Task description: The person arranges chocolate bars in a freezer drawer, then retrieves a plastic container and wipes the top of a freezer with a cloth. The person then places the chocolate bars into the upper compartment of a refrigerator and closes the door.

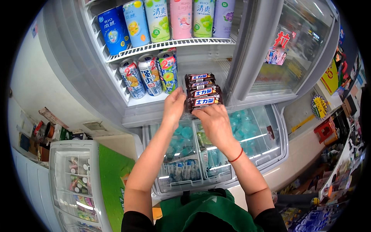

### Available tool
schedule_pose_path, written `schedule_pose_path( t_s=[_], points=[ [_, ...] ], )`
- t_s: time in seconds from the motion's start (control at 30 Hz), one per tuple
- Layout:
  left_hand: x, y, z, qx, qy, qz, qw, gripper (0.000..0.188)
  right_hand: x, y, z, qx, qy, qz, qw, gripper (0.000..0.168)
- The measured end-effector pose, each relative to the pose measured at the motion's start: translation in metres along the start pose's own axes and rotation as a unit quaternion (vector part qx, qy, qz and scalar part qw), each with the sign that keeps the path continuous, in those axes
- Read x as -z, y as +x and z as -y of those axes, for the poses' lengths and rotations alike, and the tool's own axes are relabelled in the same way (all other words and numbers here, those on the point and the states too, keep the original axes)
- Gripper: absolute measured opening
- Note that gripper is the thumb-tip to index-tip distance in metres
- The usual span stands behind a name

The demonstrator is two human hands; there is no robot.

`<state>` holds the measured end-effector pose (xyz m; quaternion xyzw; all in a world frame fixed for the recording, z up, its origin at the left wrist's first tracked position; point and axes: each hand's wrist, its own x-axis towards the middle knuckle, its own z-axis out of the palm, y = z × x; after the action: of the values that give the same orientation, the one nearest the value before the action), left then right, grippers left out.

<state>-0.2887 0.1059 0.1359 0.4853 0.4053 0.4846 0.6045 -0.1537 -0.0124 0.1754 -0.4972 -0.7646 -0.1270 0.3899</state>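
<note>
A clear plastic box (183,82) filled with brown-wrapped Snickers bars (204,92) sits at the front of the lower shelf in an upright display fridge. My left hand (174,103) grips the left side wall of the box, thumb uppermost. My right hand (215,118) holds its front edge, the fingers bent beside the nearest bar. The bars lie crosswise in a row from front to back. Just left of the box stand several tall drink cans (150,76), close to my left fingers.
Coloured cans (158,21) line the wire shelf (174,43) above. A sliding glass door (269,52) covers the fridge's right side. Below my hands is a chest freezer (185,188) with a glass top, holding teal items. Another freezer (74,182) with a green side stands at lower left.
</note>
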Motion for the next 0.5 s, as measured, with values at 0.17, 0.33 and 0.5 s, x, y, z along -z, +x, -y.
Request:
schedule_pose_path(
  t_s=[0.17, 0.33, 0.5],
  points=[
    [-0.008, 0.012, -0.022, 0.017, -0.012, 0.015, 1.0, 0.05, -0.005, 0.02, -0.012, 0.012, -0.013, 0.005, 1.0, 0.025],
    [-0.01, 0.029, -0.024, 0.013, -0.014, 0.017, 1.0, 0.054, -0.015, 0.032, -0.024, 0.007, -0.01, 0.015, 1.0, 0.024],
    [-0.016, 0.047, -0.023, 0.014, -0.035, -0.001, 0.999, 0.051, -0.026, 0.046, -0.038, 0.021, -0.025, 0.004, 0.999, 0.023]
  ],
)
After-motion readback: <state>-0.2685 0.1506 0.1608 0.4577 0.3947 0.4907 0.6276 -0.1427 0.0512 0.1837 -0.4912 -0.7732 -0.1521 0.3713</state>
